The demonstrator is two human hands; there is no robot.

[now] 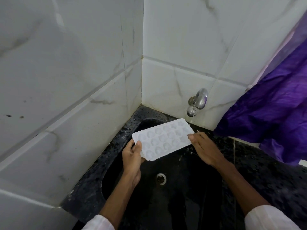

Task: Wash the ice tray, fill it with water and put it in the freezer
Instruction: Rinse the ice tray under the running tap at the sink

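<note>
A white plastic ice tray [163,138] with several small moulded cavities is held level over a black sink [182,188]. My left hand [132,155] grips its near left corner, thumb on top and fingers underneath. My right hand [203,148] pinches its right edge with fingertips. A chrome tap [197,102] sticks out of the tiled wall just beyond the tray's far right corner. A thin stream of water falls from the tap past that corner.
White marble-look tiled walls [74,80] meet in a corner behind the sink. A speckled black counter [265,171] surrounds the basin, with the drain [161,178] below the tray. Purple cloth [274,105] hangs at the right, over the counter.
</note>
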